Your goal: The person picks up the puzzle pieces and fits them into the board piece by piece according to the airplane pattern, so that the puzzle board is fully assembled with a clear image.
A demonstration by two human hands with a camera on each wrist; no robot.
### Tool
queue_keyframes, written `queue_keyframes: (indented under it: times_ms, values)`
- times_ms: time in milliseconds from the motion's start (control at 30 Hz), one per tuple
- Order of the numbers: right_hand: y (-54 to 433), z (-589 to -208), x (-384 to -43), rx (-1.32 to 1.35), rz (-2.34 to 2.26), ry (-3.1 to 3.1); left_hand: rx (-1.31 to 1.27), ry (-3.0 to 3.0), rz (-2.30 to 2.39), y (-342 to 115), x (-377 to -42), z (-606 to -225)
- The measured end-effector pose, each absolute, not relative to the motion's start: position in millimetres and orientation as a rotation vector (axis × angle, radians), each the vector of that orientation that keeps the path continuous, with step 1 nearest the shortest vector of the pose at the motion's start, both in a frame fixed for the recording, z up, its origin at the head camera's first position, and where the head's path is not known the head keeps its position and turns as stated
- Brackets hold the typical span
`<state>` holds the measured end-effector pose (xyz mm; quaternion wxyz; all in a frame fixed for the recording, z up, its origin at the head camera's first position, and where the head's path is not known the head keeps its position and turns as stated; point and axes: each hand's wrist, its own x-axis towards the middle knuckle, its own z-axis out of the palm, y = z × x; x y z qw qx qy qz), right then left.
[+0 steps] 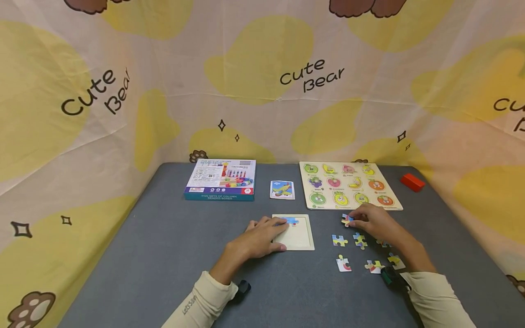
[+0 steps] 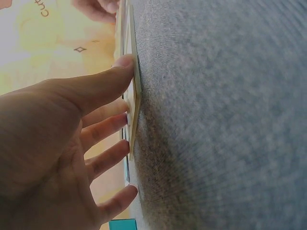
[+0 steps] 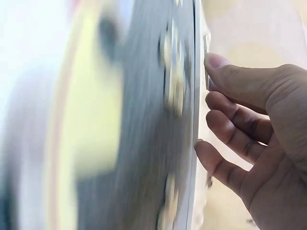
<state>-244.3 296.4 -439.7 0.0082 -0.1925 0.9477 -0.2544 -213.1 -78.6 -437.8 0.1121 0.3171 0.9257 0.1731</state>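
Note:
My left hand (image 1: 258, 238) rests across the left side of a pale wooden puzzle tray (image 1: 301, 238), its fingers spread. In the left wrist view, the thumb touches the edge of the tray (image 2: 136, 88). At the top of the tray lies a blue jigsaw piece (image 1: 292, 220), partly covered by my fingers. My right hand (image 1: 375, 221) pinches another jigsaw piece (image 1: 347, 220) between thumb and finger, to the right of the tray. That piece appears edge-on in the right wrist view. Several loose pieces, among them a blue-and-yellow piece (image 1: 339, 240), lie below my right hand.
A picture card with an airplane (image 1: 282, 189) lies behind the tray. Back left is a boxed bead set (image 1: 219, 180); back right, a fruit board (image 1: 350, 184) and a red block (image 1: 412, 182). A patterned cloth (image 1: 254, 59) hangs behind the grey table (image 1: 164, 273).

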Motion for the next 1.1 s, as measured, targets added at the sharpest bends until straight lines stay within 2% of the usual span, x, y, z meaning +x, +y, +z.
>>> queue_keyframes:
  times_ms: [600,900,1100]
  values:
    - [216,-445,-255,-0.766,-0.857,2.859,0.904,2.716,0.486,-78,-212,-436]
    - [193,-440,-259,-0.859,-0.783,2.839,0.907,2.720,0.477,-78,-212,-435]
    - [185,-438,-261,-0.818,-0.780,2.825,0.919,2.721,0.483,-78,-212,-435]
